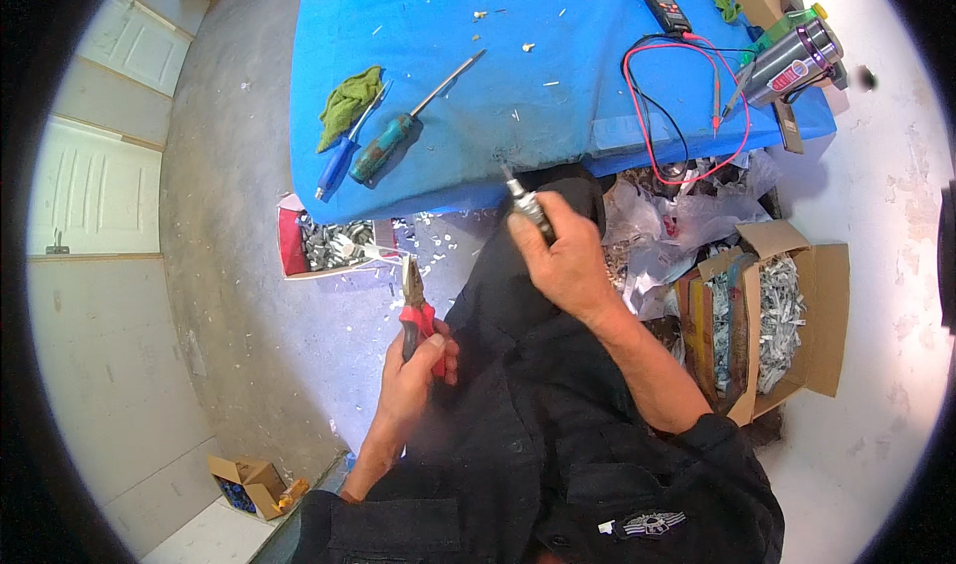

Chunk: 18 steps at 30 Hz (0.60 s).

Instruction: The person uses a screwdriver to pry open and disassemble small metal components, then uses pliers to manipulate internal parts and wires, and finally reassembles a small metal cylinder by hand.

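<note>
My left hand (406, 383) is closed around the handles of pliers (416, 310) with red and black grips. Their jaws point away from me, beside a small open box of metal pieces (339, 245), and a thin white piece shows at the tips. Near the table edge, my right hand (576, 270) grips a short metallic piece (527, 204) with a dark body, a whitish collar and a thin tip. What kind of thing it is I cannot make out. A teal-handled screwdriver (388, 149) and a blue-handled screwdriver (341, 164) lie on the table beyond, next to a green cloth (349, 108).
The blue-covered table (438, 26) spans the far side, with scattered scraps. On its right are a multimeter (665, 11) with red and black leads and a metal flask (794, 63). A cardboard box (825, 315) full of strips stands at the right, by plastic bags (647, 225).
</note>
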Each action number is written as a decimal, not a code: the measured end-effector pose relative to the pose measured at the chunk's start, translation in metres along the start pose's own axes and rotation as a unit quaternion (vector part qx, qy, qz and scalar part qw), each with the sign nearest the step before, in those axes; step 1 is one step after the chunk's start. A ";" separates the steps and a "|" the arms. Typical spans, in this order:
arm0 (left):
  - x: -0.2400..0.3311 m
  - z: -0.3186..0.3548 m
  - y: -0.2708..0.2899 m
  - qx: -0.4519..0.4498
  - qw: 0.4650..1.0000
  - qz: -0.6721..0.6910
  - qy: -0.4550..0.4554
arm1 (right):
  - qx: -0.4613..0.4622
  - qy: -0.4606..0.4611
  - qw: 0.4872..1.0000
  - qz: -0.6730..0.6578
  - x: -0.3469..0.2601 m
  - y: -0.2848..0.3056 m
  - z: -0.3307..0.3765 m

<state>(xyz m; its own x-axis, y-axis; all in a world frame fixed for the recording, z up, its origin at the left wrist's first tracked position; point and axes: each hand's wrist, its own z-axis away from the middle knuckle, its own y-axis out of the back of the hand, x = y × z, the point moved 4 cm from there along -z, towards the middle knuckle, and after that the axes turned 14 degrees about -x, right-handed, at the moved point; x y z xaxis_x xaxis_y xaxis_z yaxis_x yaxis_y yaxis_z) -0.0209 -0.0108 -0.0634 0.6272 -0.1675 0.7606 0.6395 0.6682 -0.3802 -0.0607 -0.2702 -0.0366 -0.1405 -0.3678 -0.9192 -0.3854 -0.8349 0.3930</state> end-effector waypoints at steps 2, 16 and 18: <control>0.006 -0.005 0.006 0.014 0.997 -0.077 -0.007 | -0.036 -0.034 0.997 -0.052 0.000 -0.016 0.006; 0.001 -0.067 0.241 0.170 0.969 -0.137 0.112 | -0.088 -0.112 0.969 -0.201 0.049 -0.053 0.029; -0.009 -0.063 0.284 0.178 0.965 -0.125 0.148 | -0.100 -0.115 0.968 -0.200 0.045 -0.052 0.030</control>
<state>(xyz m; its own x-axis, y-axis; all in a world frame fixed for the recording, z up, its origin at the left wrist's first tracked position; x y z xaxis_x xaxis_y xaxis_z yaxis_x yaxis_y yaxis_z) 0.1829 0.1345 -0.2110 0.6061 -0.5205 0.6015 0.6269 0.7780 0.0416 -0.0747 -0.2313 -0.0988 -0.2252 0.0826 -0.9708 -0.2707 -0.9625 -0.0191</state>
